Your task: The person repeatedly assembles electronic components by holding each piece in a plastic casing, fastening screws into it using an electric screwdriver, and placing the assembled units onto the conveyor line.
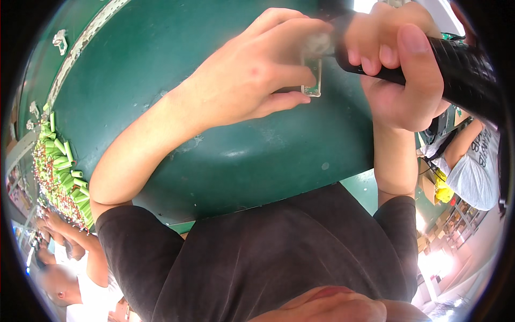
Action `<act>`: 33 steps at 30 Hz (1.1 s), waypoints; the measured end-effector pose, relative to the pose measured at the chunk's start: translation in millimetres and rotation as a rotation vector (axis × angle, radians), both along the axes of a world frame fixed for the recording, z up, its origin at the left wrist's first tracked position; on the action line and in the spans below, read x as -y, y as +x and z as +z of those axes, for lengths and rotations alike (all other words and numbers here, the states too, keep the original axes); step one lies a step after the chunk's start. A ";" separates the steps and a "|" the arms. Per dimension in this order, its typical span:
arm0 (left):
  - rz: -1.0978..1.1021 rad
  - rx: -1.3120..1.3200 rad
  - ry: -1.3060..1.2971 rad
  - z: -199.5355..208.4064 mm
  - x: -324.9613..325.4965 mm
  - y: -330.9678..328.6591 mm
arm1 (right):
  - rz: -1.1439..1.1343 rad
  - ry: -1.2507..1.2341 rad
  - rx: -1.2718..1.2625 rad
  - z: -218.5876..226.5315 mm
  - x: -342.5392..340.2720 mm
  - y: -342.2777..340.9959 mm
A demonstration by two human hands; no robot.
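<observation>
My left hand (pixel 252 70) lies over the green work table, fingers bent round a small clear plastic case (pixel 316 91) with a green board showing inside it. Its thumb and fingertips press against the case's edges. My right hand (pixel 410 80) is wrapped round the thick black body of what looks like an electric screwdriver (pixel 464 67). The tool lies nearly level, its narrow end pointing left at the upper end of the case. Blur and my left fingers hide whether tip and case touch.
A heap of green cylindrical pieces with wires (pixel 61 161) lies along the left edge. A pale strip (pixel 80 40) curves across the upper left, with a small clear part (pixel 60 42) beyond it. Other people sit at the lower left and right. A yellow bag (pixel 442 188) is at the right.
</observation>
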State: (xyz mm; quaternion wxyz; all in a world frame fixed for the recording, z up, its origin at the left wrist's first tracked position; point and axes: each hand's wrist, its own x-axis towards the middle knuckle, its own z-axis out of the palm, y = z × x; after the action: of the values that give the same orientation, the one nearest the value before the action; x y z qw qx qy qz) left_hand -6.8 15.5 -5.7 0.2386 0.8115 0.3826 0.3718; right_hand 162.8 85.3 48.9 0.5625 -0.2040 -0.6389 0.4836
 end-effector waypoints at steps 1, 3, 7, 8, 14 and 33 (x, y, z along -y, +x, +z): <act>0.002 -0.001 -0.001 0.0 0.4 -0.3 | 0.004 0.014 0.006 0.2 -0.5 0.3; 0.004 -0.005 0.007 -0.2 -0.4 0.6 | -0.017 -0.022 0.032 -0.7 5.5 -0.4; 0.019 -0.038 0.034 8.3 -2.1 3.9 | -0.074 -0.084 0.115 2.3 14.6 0.5; 0.019 -0.033 0.033 8.0 -2.1 4.4 | -0.074 -0.084 0.116 2.6 14.6 0.6; 0.017 -0.007 -0.011 1.8 1.8 2.5 | -0.057 -0.083 0.137 5.6 15.4 -0.7; -0.043 0.015 0.003 2.9 -4.1 -3.0 | -0.049 -0.119 0.159 11.5 17.7 -4.8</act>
State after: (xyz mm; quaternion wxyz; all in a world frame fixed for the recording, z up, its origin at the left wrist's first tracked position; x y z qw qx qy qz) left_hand -9.8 19.5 -2.8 0.2481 0.8170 0.3628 0.3731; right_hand 158.0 67.6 60.4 0.5085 -0.2906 -0.6466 0.4888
